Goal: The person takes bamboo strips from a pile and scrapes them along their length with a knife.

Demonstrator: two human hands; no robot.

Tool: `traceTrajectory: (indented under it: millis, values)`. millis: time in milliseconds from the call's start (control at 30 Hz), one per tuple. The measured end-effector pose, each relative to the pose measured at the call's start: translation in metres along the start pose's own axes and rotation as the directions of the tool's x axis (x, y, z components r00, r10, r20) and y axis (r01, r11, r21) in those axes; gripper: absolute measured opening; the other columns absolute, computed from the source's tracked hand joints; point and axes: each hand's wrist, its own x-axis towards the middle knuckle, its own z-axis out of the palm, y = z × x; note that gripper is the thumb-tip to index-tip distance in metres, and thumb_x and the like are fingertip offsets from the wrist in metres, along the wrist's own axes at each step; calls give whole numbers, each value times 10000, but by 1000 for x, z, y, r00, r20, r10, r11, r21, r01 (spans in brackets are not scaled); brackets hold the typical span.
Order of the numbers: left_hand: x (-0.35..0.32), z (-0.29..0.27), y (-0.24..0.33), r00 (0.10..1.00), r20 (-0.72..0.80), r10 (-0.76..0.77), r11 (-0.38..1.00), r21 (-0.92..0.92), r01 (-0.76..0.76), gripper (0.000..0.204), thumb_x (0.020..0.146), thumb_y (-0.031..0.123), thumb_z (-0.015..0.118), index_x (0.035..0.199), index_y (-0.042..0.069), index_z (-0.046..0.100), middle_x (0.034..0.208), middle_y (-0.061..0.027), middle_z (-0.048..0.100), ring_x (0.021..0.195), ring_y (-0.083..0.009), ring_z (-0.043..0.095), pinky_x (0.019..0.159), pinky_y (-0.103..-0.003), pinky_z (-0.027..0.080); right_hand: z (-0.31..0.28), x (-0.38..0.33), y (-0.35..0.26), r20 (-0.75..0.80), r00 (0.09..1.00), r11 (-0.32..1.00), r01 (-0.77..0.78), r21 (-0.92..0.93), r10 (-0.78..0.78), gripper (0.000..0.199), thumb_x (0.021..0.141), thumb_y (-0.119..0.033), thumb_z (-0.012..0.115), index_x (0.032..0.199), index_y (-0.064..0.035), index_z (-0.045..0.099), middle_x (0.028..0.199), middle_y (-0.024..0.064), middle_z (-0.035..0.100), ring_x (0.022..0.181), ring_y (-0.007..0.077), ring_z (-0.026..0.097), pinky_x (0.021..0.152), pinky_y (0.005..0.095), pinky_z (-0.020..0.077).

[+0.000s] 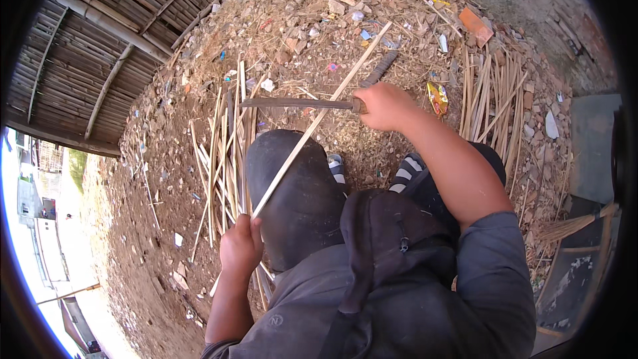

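My left hand is closed around the lower end of a long, pale bamboo strip. The strip slants up and away to the right, past my left knee. In my right hand is the handle of a long knife. Its dark, narrow blade points left and crosses the strip about midway; whether the edge touches it I cannot tell. Just beyond my right hand lies a dark, wrapped, handle-like piece, its near end hidden by the hand.
Loose bamboo strips lie by my left leg, and another pile of strips lies to the right. Stones and litter cover the ground, with a yellow wrapper and a brick piece. A bamboo-slat structure stands far left.
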Motion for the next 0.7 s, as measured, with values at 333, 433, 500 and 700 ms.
traceTrajectory:
  millis: [333, 433, 500, 700]
  values:
    - [0, 10, -2, 998, 47, -36, 993, -114, 41, 316, 1028, 288, 495, 839, 36, 508, 622, -246, 585, 602, -478, 597, 536, -561, 444, -9, 0, -2, -22, 1000, 997, 22, 69, -21, 201, 742, -204, 670, 917, -107, 646, 737, 169, 655, 763, 402, 661, 687, 522, 516]
    - [-2, 8, -6, 999, 38, -24, 996, -82, 27, 310, 1027, 289, 500, 843, 39, 508, 623, -249, 584, 607, -481, 598, 540, -561, 446, -21, -5, -31, -10, 996, 996, 84, 17, -83, 202, 735, -198, 667, 917, -113, 649, 742, 171, 655, 772, 399, 661, 685, 516, 517]
    - [-1, 9, -8, 999, 46, -12, 990, -142, 18, 302, 1020, 286, 512, 845, 40, 510, 626, -251, 586, 612, -480, 601, 543, -563, 448, -19, 0, -30, 16, 996, 996, 85, -7, -85, 202, 735, -197, 666, 916, -108, 646, 747, 167, 657, 779, 396, 661, 686, 514, 517]
    - [4, 6, -3, 997, 74, -29, 991, -132, 38, 280, 1014, 265, 523, 854, 36, 510, 629, -254, 587, 611, -477, 603, 537, -555, 447, -9, 4, 1, -16, 999, 998, -28, 54, 29, 196, 731, -201, 672, 896, -103, 632, 752, 145, 655, 786, 390, 661, 678, 515, 511]
